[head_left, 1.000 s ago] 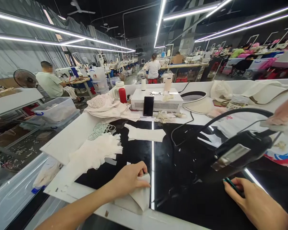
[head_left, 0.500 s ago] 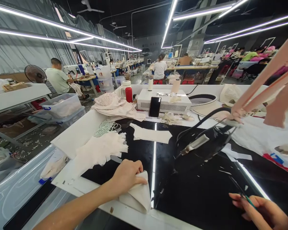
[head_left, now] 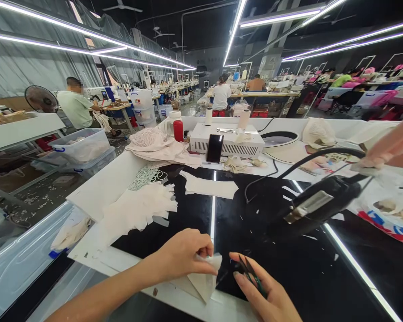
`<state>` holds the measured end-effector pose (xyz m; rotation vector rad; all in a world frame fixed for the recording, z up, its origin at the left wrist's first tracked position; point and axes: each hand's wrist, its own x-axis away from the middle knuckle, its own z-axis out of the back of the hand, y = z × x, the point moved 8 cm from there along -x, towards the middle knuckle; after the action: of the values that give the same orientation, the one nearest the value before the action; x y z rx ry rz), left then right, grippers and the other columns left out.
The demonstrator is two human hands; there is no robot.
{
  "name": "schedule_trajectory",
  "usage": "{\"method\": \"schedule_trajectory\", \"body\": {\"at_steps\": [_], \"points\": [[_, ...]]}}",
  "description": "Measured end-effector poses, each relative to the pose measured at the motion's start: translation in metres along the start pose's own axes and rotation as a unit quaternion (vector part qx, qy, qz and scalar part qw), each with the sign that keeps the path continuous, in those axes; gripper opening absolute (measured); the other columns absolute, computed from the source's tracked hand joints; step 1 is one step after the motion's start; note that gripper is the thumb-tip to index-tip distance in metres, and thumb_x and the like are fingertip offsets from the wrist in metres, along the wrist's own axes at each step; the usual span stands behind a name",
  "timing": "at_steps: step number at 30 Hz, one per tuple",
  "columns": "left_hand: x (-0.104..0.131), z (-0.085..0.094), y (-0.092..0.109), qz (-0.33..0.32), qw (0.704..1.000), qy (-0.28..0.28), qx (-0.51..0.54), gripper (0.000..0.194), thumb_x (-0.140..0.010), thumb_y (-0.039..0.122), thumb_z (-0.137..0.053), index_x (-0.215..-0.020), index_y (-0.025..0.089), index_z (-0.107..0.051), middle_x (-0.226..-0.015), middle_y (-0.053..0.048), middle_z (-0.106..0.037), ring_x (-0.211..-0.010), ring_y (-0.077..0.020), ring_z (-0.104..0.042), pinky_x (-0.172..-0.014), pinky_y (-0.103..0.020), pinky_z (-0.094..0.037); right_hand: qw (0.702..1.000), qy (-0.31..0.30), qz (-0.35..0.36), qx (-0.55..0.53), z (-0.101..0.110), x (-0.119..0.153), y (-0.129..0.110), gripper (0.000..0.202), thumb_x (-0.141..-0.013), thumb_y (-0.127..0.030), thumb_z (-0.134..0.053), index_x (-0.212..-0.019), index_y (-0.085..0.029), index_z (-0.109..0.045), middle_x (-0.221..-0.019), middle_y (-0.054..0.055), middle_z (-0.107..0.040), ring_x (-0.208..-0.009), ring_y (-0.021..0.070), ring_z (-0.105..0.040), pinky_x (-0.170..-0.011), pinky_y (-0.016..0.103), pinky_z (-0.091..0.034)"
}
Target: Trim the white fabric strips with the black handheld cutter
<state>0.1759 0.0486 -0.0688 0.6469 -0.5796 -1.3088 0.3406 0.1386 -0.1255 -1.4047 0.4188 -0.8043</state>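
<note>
Pinching cream cloth (head_left: 202, 286) with your left hand (head_left: 183, 252), green-handled scissors (head_left: 252, 273) gripped in your right hand (head_left: 273, 295), plastic bag (head_left: 378, 190) off to your right, its red-and-blue print (head_left: 394, 230) unreadable

Bare-handed, bare-armed
Left hand (head_left: 186, 252) — bare, like the slim forearm (head_left: 121, 284) behind it; right hand (head_left: 270, 293) — bare to the fingertips.

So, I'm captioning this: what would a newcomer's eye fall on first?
Probably the left hand, pinching folded cream cloth at the near edge of the black tabletop, and the right hand beside it, holding green-handled snips. Beyond them, a bright red container stands left of the white box.
</note>
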Motion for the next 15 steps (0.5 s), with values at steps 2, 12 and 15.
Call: {"method": "schedule_trajectory", "body": {"at_steps": [2,12,15], "points": [[0.001,-0.002,0.009,-0.041,0.999,-0.002,0.002,0.033,-0.076,0.035,-0.091,-0.084,0.019,-0.063,-0.078,0.006,-0.058,-0.076,-0.0112,-0.050,-0.075,-0.022,-0.034,0.999,-0.033,-0.019,-0.020,-0.014,-0.005,0.001,0.052,-0.075,-0.067,-0.076,-0.104,-0.024,-0.076,-0.056,-0.004,-0.044,-0.052,0.0125,-0.043,-0.041,0.020,-0.030],[0.009,-0.009,-0.019,0.068,0.984,-0.030,0.161,0.035,-0.074,0.050,-0.087,-0.082,0.019,-0.072,-0.064,0.008,-0.044,-0.061,-0.0078,-0.039,-0.056,-0.023,-0.025,0.998,-0.047,-0.036,-0.036,-0.029,-0.001,0.000,0.056,-0.073,-0.075,-0.074,-0.075,-0.019,-0.069,-0.058,-0.006,-0.028,-0.052,0.0076,-0.021,-0.045,0.022,-0.016],[0.014,-0.013,-0.023,0.089,0.965,-0.039,0.245,0.031,-0.075,0.045,-0.086,-0.080,0.017,-0.073,-0.064,0.007,-0.046,-0.061,-0.0079,-0.038,-0.056,-0.023,-0.025,0.998,-0.029,-0.041,-0.047,-0.028,0.004,0.000,0.058,-0.071,-0.076,-0.075,-0.074,-0.019,-0.068,-0.059,-0.006,-0.030,-0.052,0.0076,-0.021,-0.046,0.022,-0.016]]}}
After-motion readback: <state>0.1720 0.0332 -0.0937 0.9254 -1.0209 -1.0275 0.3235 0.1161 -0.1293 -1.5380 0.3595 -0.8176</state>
